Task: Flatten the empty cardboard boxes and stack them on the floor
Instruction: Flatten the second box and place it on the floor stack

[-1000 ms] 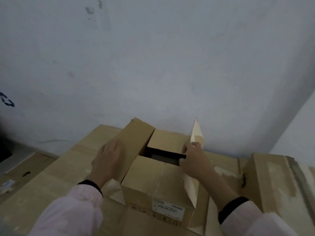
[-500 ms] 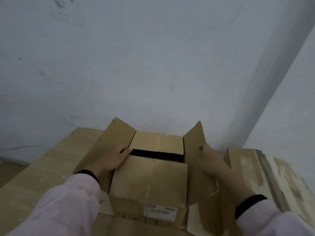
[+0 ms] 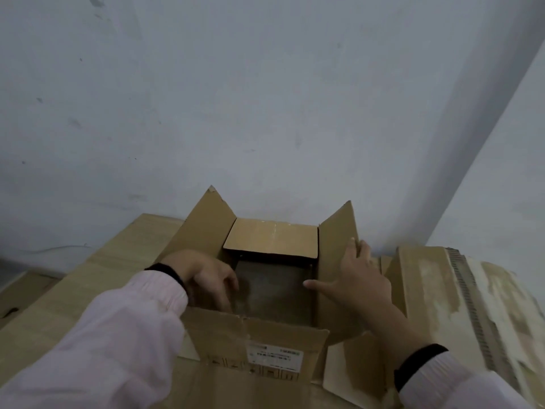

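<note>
Three of the four top flaps of the cardboard box [image 3: 274,354] are now turned out of the opening. Half a second ago the near flap [image 3: 265,332] was laid shut across it, with only a dark slit left. That flap has since been lifted up and toward the camera, so the dim interior is exposed and appears empty. Only the far flap [image 3: 272,237] is left folded inward. The left hand [image 3: 206,278] has been brought from the slit down inside the box at its near left corner, fingers bent downward. Whether anything is gripped cannot be told, the tips being hidden behind the near flap. The right hand [image 3: 354,278] is laid on the inner face of the right flap [image 3: 333,240], fingers straight and spread, thumb out over the opening. The box is stood on a broad sheet of cardboard [image 3: 118,261] by the wall, just beside a second box [image 3: 442,290]. Opening is judged nearly done, but the bottom is yet to be undone before flattening and stacking.
</note>
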